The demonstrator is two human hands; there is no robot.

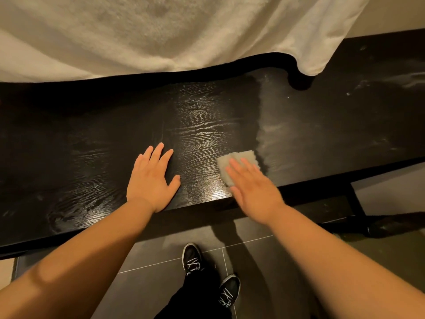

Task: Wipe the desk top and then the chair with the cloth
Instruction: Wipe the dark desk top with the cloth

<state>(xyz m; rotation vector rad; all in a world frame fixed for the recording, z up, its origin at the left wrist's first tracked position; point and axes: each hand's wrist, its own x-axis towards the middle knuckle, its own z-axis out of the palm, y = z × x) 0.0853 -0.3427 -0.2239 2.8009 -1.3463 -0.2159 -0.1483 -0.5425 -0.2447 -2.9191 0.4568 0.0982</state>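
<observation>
- Right hand (253, 185) lies flat on the cloth (236, 161), fingers straight and close together, pressing it down onto the desk top (207, 125); nothing is curled or pinched.
- The cloth is a small pale folded pad, sitting near the desk top's front edge, right of its middle; its far half shows beyond the fingertips.
- Left hand (151, 178) is palm-down on the bare desk top, left of the cloth and apart from it, fingers straight and slightly fanned, thumb out to the side, holding nothing.
- On the desk top between the two hands the dark wood grain shines glossy.
- Just right of the cloth, a hazy pale band runs across the desk top (streaky, with more smears farther right).
- A white fabric (161, 31) hangs over the desk top's far edge.
- Below the desk top's front edge: grey tiled floor (161, 249) and two black shoes (192, 256) with white laces.
- A dark desk leg (355, 199) drops from the desk top's right end.
</observation>
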